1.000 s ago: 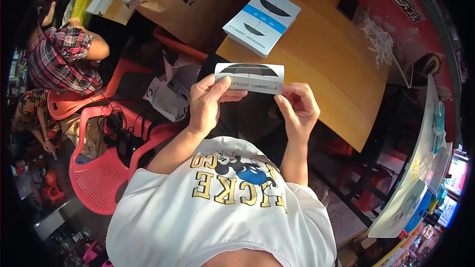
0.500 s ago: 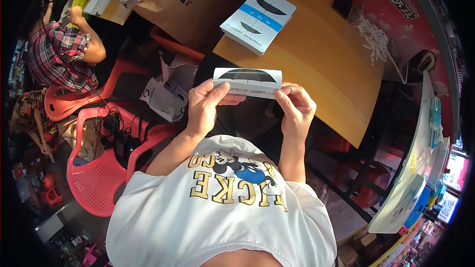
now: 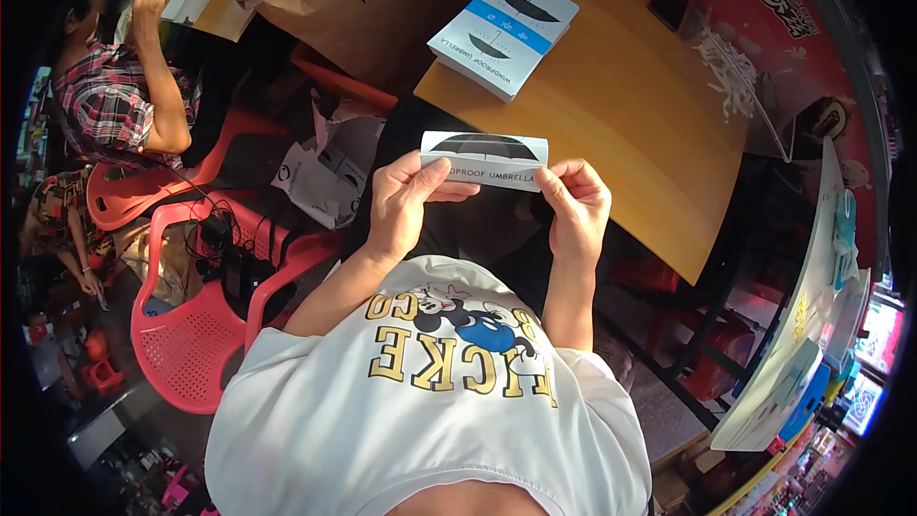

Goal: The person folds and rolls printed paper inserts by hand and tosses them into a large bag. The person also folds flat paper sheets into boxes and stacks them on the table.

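Note:
A white printed card [image 3: 485,151], bent into a curve, shows a black umbrella and the words "UMBRELLA" along its lower part. My left hand [image 3: 406,199] grips its left end, thumb on the front and fingers behind. At the right end, my right hand [image 3: 576,199] pinches the lower corner between thumb and fingers. Part of the lettering is covered by my left thumb. Beyond my hands, a stack of matching cards [image 3: 504,31] printed "WINDPROOF UMBRELLA" lies on the wooden table.
The wooden table [image 3: 621,134] carries a dark phone [image 3: 669,5] and a heap of white strips [image 3: 723,72]. A large brown paper bag [image 3: 382,48] stands at its left. Red chairs [image 3: 186,354] are on the left, where a person in a checked shirt [image 3: 115,110] sits.
My hands and the bent card stay almost the same, shifted slightly right in view. The person in the checked shirt has raised a hand, with a small object in it.

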{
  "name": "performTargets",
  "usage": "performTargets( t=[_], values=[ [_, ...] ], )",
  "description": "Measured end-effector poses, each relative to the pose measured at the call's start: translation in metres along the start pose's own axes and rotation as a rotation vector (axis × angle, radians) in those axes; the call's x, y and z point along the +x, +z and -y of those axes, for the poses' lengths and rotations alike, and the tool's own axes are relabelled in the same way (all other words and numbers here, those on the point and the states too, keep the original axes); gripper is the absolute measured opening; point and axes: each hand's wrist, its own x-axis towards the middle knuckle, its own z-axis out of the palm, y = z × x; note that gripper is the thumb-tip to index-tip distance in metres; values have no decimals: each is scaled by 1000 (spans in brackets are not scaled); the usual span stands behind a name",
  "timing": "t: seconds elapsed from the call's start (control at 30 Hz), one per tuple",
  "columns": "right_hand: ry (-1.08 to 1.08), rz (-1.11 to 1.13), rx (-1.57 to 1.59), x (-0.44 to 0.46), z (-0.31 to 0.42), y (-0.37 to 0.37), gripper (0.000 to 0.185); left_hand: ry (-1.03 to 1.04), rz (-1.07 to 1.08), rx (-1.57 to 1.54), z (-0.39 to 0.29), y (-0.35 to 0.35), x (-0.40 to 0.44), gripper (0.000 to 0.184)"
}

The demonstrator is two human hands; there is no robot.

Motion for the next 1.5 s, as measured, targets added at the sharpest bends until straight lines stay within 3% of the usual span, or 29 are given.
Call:
performTargets(
  t=[0.1, 0.33, 0.5, 0.57, 0.9, 1.03, 1.23, 1.4, 1.5],
  values=[
    [231, 124, 31, 0, 7, -2, 34, 4, -4, 22, -2, 0, 0, 31],
    [301, 217, -53, -5, -4, 4, 25, -56, 39, 16, 2, 3, -3, 28],
    [307, 158, 96, -10, -16, 7, 20, -149, -10, -80, 9, 6, -1, 24],
    [290, 164, 99, -11, -21, 8, 19, -122, -52, 38, 9, 12, -2, 29],
    [236, 118, -47, -16, -25, 12, 14, -19, -148, 134, 27, 15, -1, 23],
    [290, 77, 67, -15, -25, 11, 12, -28, -170, 154, 28, 12, -1, 24],
    [375, 98, 88, -10, -27, -1, 21, -95, -54, -64, 36, -6, 1, 21],
    [407, 103, 76, -9, -22, -7, 22, -209, 162, -318, 36, -23, 4, 42],
    [423, 120, 45, -8, -20, -10, 23, -354, 124, -308, 25, -30, 4, 31]
  ],
)
